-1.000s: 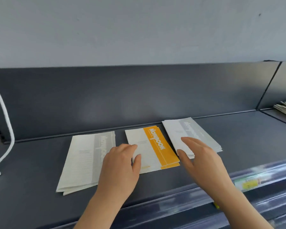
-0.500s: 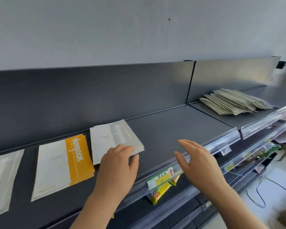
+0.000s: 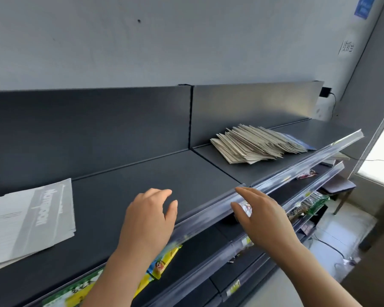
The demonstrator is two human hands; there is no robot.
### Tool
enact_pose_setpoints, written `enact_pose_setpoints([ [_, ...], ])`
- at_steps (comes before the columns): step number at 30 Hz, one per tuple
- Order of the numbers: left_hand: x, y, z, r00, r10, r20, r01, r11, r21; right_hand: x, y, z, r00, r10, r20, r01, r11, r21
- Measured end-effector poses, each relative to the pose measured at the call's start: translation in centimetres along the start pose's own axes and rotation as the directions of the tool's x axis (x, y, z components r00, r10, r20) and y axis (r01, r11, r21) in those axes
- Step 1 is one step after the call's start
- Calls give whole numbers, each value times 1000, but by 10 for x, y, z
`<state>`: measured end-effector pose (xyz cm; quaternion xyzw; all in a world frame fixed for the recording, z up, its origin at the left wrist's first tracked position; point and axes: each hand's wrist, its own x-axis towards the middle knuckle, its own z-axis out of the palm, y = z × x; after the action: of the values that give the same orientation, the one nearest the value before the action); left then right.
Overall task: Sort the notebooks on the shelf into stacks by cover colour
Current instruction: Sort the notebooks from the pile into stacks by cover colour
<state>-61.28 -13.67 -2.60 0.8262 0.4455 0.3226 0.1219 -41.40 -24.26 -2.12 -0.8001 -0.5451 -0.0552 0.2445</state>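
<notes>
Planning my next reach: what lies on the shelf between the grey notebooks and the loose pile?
Head view: bare dark shelf, crossed by the joint between two boards; the left hand hovers at its front edge.

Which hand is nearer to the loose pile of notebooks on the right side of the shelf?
The right hand. It is at the front rail, down and left of the pile; the left hand is farther left, over the shelf.

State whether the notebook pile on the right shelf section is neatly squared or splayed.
Splayed: in the notebook pile, edges and corners fan out at different angles instead of lining up.
</notes>
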Motion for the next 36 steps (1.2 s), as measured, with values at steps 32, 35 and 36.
enact_pose_setpoints([
  [32,283,231,281,984,177,23,-174,982,-76,289,367,-21,980,191,-45,-186,978,96],
  [35,303,258,310,990,140,11,-138,987,-84,322,419,-18,977,211,39,-214,975,68],
  [36,309,266,320,992,127,16,-125,988,-91,331,435,-16,971,227,74,-232,971,58],
])
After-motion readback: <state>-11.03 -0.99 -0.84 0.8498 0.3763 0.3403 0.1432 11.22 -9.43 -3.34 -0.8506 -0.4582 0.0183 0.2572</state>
